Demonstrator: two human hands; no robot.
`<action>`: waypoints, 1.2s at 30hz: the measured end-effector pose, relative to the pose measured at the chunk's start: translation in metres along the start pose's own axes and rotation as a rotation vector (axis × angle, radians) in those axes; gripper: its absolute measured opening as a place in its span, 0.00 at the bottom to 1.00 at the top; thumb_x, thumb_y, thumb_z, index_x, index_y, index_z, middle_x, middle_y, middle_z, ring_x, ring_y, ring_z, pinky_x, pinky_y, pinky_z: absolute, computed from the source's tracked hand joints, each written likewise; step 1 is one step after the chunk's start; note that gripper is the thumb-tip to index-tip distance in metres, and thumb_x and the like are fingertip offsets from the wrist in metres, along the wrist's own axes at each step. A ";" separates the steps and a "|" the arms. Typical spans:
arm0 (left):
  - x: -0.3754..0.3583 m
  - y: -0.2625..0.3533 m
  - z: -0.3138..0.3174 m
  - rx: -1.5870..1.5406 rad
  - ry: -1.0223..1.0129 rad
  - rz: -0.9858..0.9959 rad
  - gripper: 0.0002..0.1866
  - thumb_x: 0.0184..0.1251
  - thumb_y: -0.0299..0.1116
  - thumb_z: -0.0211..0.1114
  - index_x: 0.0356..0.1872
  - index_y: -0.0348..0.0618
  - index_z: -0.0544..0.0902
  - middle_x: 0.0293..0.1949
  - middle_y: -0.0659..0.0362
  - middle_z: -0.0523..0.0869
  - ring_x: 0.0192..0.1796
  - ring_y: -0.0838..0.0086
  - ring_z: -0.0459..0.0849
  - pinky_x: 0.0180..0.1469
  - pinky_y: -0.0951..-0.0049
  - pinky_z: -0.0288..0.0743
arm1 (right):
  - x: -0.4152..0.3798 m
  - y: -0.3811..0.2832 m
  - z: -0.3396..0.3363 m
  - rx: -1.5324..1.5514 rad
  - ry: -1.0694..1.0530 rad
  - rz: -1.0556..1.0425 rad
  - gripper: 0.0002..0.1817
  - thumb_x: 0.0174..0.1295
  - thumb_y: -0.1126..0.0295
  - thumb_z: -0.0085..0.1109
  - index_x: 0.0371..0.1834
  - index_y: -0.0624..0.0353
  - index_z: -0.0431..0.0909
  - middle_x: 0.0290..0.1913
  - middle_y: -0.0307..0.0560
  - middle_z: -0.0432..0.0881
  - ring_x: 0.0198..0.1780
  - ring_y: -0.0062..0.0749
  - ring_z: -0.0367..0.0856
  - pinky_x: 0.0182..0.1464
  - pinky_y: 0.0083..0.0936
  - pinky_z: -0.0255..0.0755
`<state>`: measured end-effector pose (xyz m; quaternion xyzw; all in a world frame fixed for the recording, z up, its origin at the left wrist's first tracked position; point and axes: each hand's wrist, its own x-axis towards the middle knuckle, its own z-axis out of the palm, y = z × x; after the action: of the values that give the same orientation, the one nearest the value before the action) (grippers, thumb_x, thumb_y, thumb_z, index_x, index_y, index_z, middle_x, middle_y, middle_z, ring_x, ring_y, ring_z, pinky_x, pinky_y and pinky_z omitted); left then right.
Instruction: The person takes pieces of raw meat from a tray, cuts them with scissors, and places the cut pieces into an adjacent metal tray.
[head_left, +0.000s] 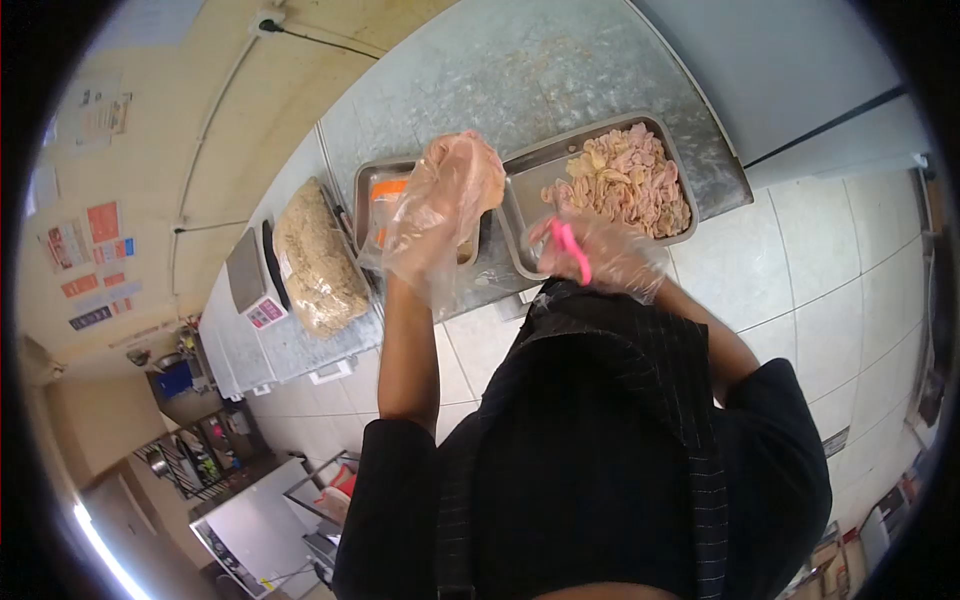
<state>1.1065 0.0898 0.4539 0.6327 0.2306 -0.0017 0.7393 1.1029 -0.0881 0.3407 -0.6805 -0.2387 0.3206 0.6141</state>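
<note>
Landmark: the steel counter point(560, 70). Left hand point(462, 185), in a loose clear plastic glove, is raised above the counter's near edge, fingers curled shut around a pale piece of meat point(480, 165). Right hand point(600, 255), also gloved, sits at the counter's near edge just beside the tray of raw meat pieces point(625, 180), fingers clamped on a pink tool point(572, 250). A second tray point(385, 190) lies on the counter behind the left hand, and a bag of crumbs point(318, 262) lies beyond that tray.

Wall posters point(92, 240) and the scale's label point(265, 313) carry print, seemingly too small to read.
</note>
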 end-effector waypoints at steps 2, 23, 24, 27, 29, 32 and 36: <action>0.000 0.007 0.005 0.090 -0.009 0.014 0.17 0.66 0.39 0.65 0.50 0.39 0.78 0.37 0.62 0.80 0.35 0.78 0.79 0.36 0.81 0.72 | 0.011 0.023 0.021 0.092 -0.115 -0.052 0.28 0.56 0.49 0.68 0.50 0.60 0.75 0.34 0.43 0.82 0.37 0.31 0.81 0.41 0.27 0.73; -0.004 0.032 0.000 0.386 -0.027 0.388 0.20 0.66 0.35 0.65 0.56 0.38 0.75 0.42 0.59 0.81 0.40 0.78 0.79 0.42 0.79 0.73 | 0.033 -0.017 0.036 0.228 -0.285 -0.296 0.36 0.48 0.52 0.76 0.56 0.59 0.71 0.37 0.37 0.73 0.32 0.24 0.72 0.35 0.24 0.68; -0.002 0.032 -0.002 0.389 -0.019 0.409 0.20 0.66 0.35 0.65 0.56 0.38 0.75 0.42 0.59 0.81 0.40 0.77 0.79 0.42 0.79 0.73 | 0.032 -0.017 0.039 0.302 -0.338 -0.271 0.37 0.47 0.51 0.76 0.56 0.59 0.71 0.38 0.38 0.73 0.33 0.24 0.73 0.35 0.24 0.69; 0.002 0.030 -0.006 0.401 -0.003 0.457 0.20 0.66 0.34 0.65 0.56 0.38 0.75 0.42 0.58 0.82 0.40 0.77 0.79 0.43 0.79 0.73 | 0.034 -0.022 0.039 0.466 -0.351 -0.238 0.35 0.49 0.49 0.75 0.53 0.61 0.71 0.33 0.39 0.74 0.35 0.21 0.75 0.36 0.23 0.71; 0.003 0.029 -0.008 0.408 0.008 0.480 0.20 0.66 0.34 0.65 0.56 0.38 0.74 0.42 0.58 0.82 0.41 0.77 0.80 0.44 0.78 0.73 | 0.034 -0.024 0.041 0.502 -0.386 -0.233 0.35 0.49 0.50 0.75 0.53 0.61 0.71 0.34 0.39 0.74 0.35 0.21 0.75 0.36 0.23 0.72; 0.002 0.026 -0.010 0.425 0.023 0.521 0.20 0.66 0.34 0.65 0.56 0.38 0.74 0.43 0.57 0.82 0.41 0.76 0.80 0.45 0.78 0.74 | 0.035 -0.022 0.046 0.534 -0.432 -0.264 0.35 0.49 0.51 0.75 0.53 0.61 0.71 0.35 0.39 0.74 0.35 0.21 0.75 0.37 0.22 0.71; -0.002 0.022 -0.010 0.451 0.043 0.560 0.20 0.66 0.34 0.65 0.56 0.39 0.74 0.43 0.56 0.82 0.42 0.76 0.81 0.46 0.77 0.74 | 0.037 -0.031 0.042 0.680 -0.372 -0.330 0.34 0.51 0.49 0.72 0.53 0.61 0.71 0.37 0.40 0.74 0.36 0.23 0.75 0.37 0.22 0.71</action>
<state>1.1077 0.1031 0.4737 0.8184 0.0577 0.1634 0.5479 1.0997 -0.0292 0.3645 -0.3226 -0.3318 0.3959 0.7932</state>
